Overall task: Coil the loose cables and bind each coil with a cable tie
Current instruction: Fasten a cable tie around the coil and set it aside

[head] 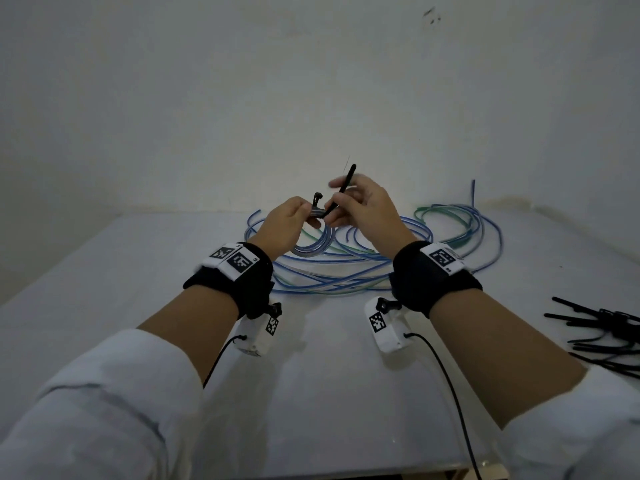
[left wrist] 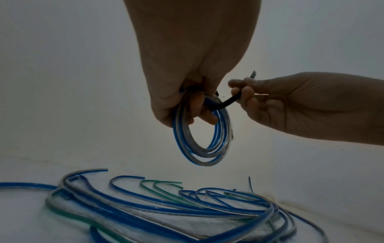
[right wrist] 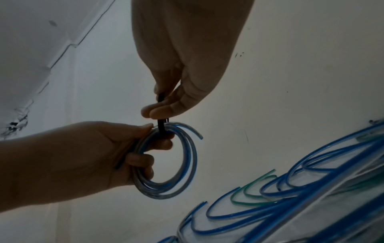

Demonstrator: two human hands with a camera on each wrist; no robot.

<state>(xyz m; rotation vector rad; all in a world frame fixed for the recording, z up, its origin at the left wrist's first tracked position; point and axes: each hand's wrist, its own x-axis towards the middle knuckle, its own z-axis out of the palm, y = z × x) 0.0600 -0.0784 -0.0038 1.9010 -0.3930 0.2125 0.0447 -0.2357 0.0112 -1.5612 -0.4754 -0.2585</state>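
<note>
My left hand (head: 287,223) holds a small coil of blue and clear cable (head: 311,245) above the table, fingers curled through the ring (left wrist: 199,131) (right wrist: 176,161). A black cable tie (head: 341,188) is looped round the top of the coil. My right hand (head: 360,206) pinches the tie's strip between thumb and fingers (left wrist: 245,92) (right wrist: 158,111), its free end pointing up. The tie's head (head: 317,197) sticks up beside my left fingers.
A tangle of loose blue and green cables (head: 381,258) lies on the white table (head: 311,375) behind my hands, right up to the wall. Several spare black cable ties (head: 606,330) lie at the table's right edge.
</note>
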